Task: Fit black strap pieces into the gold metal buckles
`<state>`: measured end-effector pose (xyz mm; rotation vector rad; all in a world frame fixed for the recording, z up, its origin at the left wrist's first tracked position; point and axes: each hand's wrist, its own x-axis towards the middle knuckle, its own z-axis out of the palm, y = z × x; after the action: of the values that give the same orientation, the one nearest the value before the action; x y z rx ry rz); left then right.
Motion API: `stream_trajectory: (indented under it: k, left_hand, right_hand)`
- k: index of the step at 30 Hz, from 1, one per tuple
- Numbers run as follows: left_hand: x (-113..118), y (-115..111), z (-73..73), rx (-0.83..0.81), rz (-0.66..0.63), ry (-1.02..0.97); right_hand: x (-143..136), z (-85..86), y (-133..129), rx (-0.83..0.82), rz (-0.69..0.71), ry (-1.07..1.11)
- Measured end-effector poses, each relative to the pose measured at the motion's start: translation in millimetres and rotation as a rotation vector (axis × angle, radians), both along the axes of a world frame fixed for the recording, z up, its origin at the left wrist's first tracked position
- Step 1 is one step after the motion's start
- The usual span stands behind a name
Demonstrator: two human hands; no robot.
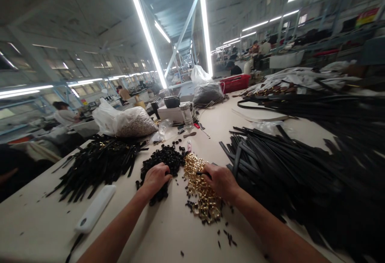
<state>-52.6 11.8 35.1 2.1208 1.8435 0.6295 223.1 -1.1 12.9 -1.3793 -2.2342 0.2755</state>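
My left hand (156,178) rests at the pile of small black pieces (168,156), its fingers curled together; whatever is between the fingertips is hidden. Over the heap of gold metal pieces (197,179) is my right hand (219,178), closed around a small dark piece (199,173) that sticks out from its fingers toward the left. The two heaps lie side by side on the pale table (168,235). Long black strips (270,154) spread out to the right of my right hand, and shorter black strips (96,162) lie left of the black pile.
A white elongated device (95,209) with a cord lies at the left. Behind the heaps stand a glass jar (187,115), a filled plastic bag (128,120), a grey bag (207,91) and a red basket (236,82). Several people sit farther back.
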Motion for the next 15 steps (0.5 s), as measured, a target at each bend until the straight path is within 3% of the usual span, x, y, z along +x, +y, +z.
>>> stream_trajectory:
  k: [3,7,11,15]
  left_hand:
    - [4.2,5.9,2.8,-0.006,0.065,-0.184]
    - [20.3,6.7,5.6,-0.084,0.101,-0.58]
    - [45.3,1.1,-5.0,-0.215,0.131,-1.053]
    - [65.1,-5.6,-17.8,-0.358,0.171,-1.386]
  right_hand:
    - [-0.3,-1.2,-0.1,0.012,-0.005,0.022]
    - [-1.3,0.5,-1.0,0.015,0.0,0.097]
    - [-2.4,0.3,-1.7,0.041,-0.014,0.146]
    - [-3.9,0.1,-3.6,0.081,0.002,0.214]
